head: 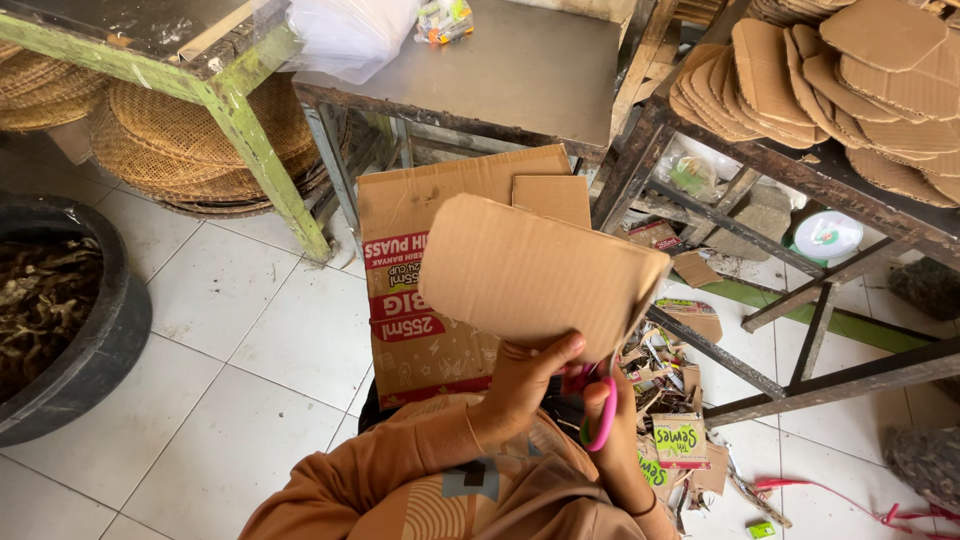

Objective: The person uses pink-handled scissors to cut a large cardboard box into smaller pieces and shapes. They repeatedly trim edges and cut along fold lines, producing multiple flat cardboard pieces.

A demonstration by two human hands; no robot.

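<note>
Left hand (525, 385): we see it gripping the lower edge of a cardboard piece (540, 275), thumb up against the near face, fingers hidden behind.
Right hand (618, 430): closed through the handles of pink scissors (600, 405); the blades run up behind the cardboard's right corner, so we cannot tell whether they are parted.
Cardboard piece: plain brown, roughly rectangular with rounded corners, held tilted in the air in front of us, above the floor and between the 2 hands.
Sleeves: both arms wear orange-brown fabric (420, 480) with a pale arc pattern near the bottom of the view.
Printed box (420, 300): a flattened brown carton with red bands stands just behind the held piece, leaning near the legs of a surface.
Grey surface (520, 70): a flat grey top behind the carton, carrying a white plastic bag (350, 35) at its left end.
Cut stack (850, 80): many rounded cardboard shapes piled overlapping on a dark metal rack at upper right.
Scraps (680, 400): offcuts and printed card bits lie on the floor to our right, under the rack.
Woven trays (180, 140): flat round baskets stacked below a green-framed surface at upper left.
Black tub (105, 340): a dark round container at far left holding brown dried matter.
Floor (230, 400): white tiles.
</note>
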